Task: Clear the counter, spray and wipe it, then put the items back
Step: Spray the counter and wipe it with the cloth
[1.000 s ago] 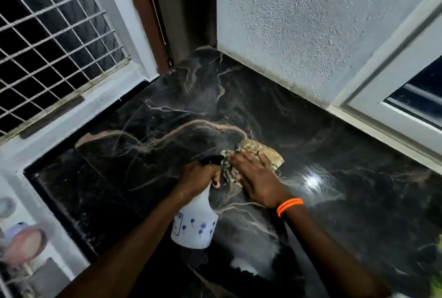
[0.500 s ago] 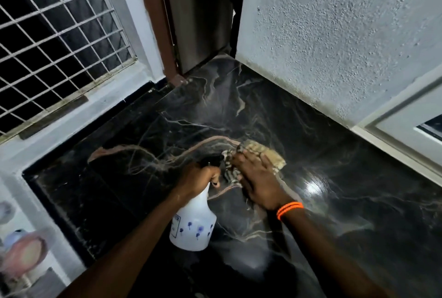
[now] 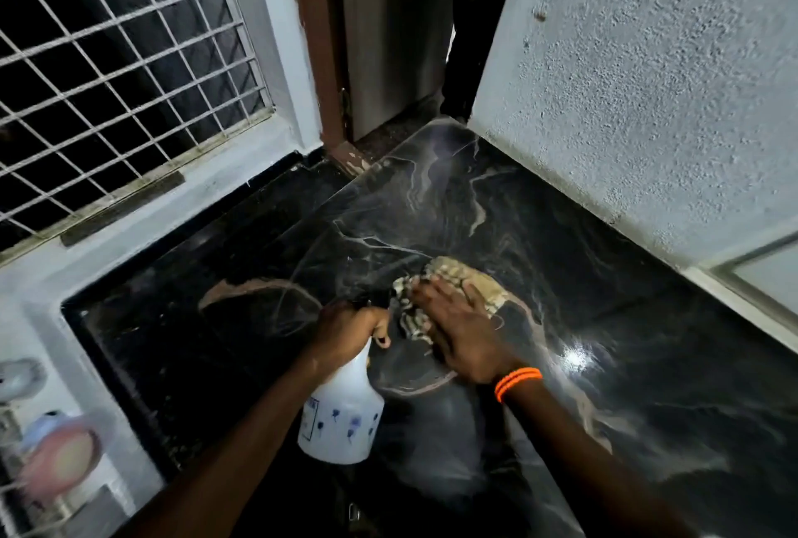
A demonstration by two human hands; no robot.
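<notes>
- Left hand [image 3: 345, 328] curled tight round the neck and trigger of the spray bottle [image 3: 341, 412]; bottle body hanging below the fist, tilted, nozzle aimed past the knuckles toward the cloth.
- Right hand [image 3: 460, 330] laid flat, fingers straight, pressing the cloth [image 3: 468, 280] onto the counter [image 3: 647, 386]; cloth bunched at the hand's left edge, poking out beyond the fingertips.
- Hands side by side, almost touching; cloth just right of the left fist.
- Step judged: wiping, spray kept ready; putting items back not yet begun.
- Risk: trigger squeezed at this range, mist landing on the right hand or the wall instead of the stone (nozzle very close to the knuckles).
- Risk: bottle base swinging into the counter or slipping, if the grip is wet (wetness of the grip not readable).
- Risk: bunched cloth rolling under the palm, leaving streaks; shiny patch right of the right wrist probably a light glare on the polished stone.
- Risk: far corner beyond the fingertips missed, reach needed toward the door frame [image 3: 319, 75].
- Around: window grille [image 3: 121, 62] up and left of the left hand; rough wall [image 3: 647, 84] beyond and right of the right hand; orange wristband [image 3: 517, 383] on the right wrist; blurred pinkish objects [image 3: 56, 457] far left of the left forearm, unidentifiable.
- Nothing seen in the way of the next stroke.
</notes>
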